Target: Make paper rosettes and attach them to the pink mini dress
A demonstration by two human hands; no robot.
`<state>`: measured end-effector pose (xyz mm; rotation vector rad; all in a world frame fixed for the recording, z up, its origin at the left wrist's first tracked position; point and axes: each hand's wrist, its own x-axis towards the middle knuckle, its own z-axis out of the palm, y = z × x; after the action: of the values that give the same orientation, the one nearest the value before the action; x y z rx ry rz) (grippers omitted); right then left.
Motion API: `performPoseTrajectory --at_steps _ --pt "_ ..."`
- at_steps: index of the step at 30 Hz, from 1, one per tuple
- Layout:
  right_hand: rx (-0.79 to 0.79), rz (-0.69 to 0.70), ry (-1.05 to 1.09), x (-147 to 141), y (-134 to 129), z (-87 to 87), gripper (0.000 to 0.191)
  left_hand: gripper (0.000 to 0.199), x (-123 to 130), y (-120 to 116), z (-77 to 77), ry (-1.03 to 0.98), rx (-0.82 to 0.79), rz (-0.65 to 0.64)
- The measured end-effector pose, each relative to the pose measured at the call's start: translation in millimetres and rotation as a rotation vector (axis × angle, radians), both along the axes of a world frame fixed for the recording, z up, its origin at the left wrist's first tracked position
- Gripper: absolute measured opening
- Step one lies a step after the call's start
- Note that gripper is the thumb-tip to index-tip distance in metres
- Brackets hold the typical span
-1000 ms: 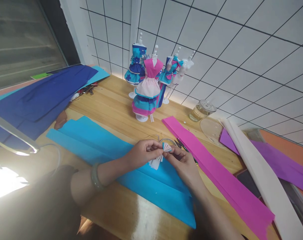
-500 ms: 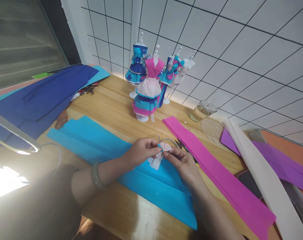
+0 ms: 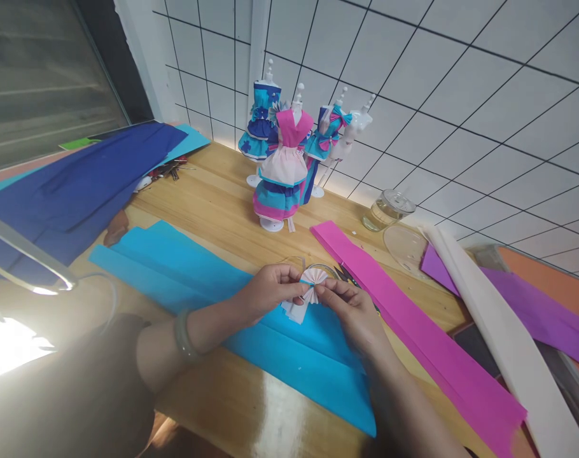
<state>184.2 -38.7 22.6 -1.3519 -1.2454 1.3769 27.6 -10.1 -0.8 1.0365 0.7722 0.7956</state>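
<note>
Between my two hands is a small pleated white fan piece (image 3: 313, 276) with a bit of blue at its left side. My left hand (image 3: 280, 287) pinches its left edge, and my right hand (image 3: 347, 304) pinches it from the right near the middle. Below them a white strip (image 3: 295, 312) lies on the blue sheet (image 3: 184, 267). Just behind the fan piece sits a ring-shaped object (image 3: 328, 270), partly hidden. Scissors (image 3: 347, 275) lie beside my right hand, partly under the pink strip (image 3: 404, 318).
Dressed mini mannequins (image 3: 286, 165) stand at the back, beside a bare one (image 3: 356, 127). A glass jar (image 3: 387, 210) is right of them. Dark blue fabric (image 3: 89, 178) lies left; white (image 3: 499, 324) and purple (image 3: 532, 305) strips lie right. A lamp arm (image 3: 27, 248) reaches in from the left.
The white piece is spread into a rounder fan, with pleats showing above and below my fingers. My right hand has shifted slightly to the right.
</note>
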Motion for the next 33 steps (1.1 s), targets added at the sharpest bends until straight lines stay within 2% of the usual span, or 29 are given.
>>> performPoseTrajectory --at_steps 4,15,19,25,33 --pt "0.023 0.018 -0.041 0.1 0.3 1.3 0.014 0.017 -0.5 -0.2 2.5 0.011 -0.024 -0.022" --pt "0.092 0.067 -0.104 -2.1 -0.5 -0.4 0.016 0.02 1.5 2.1 -1.9 0.079 0.165 -0.002" --pt "0.099 0.103 -0.143 2.9 1.1 -0.4 0.018 0.019 -1.4 5.3 -2.3 0.082 0.164 -0.013" --pt "0.031 0.232 -0.17 14.6 3.4 1.2 0.022 0.018 -6.7 8.6 1.1 0.094 0.117 -0.095" --pt "-0.02 0.287 -0.168 17.9 3.8 3.3 0.02 0.018 -10.5 13.5 -3.5 0.095 0.091 -0.162"
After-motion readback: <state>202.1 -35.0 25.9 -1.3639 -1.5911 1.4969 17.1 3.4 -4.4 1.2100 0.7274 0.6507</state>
